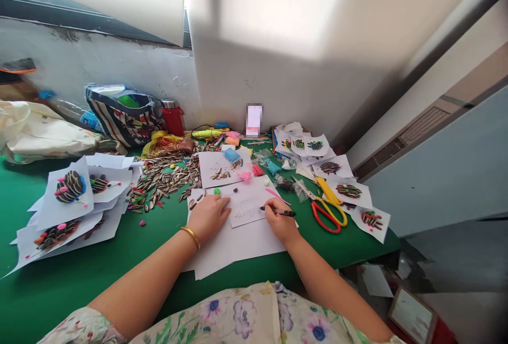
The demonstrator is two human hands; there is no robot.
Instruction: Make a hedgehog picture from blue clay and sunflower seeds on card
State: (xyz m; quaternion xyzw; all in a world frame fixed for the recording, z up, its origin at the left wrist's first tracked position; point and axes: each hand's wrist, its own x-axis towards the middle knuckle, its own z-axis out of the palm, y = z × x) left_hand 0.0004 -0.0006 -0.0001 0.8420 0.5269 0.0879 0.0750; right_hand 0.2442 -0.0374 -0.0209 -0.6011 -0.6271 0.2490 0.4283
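Note:
A small white sheet with a drawn hedgehog-like outline lies on larger white paper. In my right hand is a black pen, its tip at the right side of the drawing. My left hand, with a gold bangle at the wrist, lies on the paper left of the drawing, fingers spread and holding nothing. Close above its fingers sit a green clay ball and a small dark lump. Behind them is another sheet with a drawing, some seeds and a blue packet.
Sunflower seeds are heaped at the left centre. Seed-decorated sheets are stacked at far left, others at right. Scissors with red and yellow handles lie right of my right hand. A phone and red bottle stand behind.

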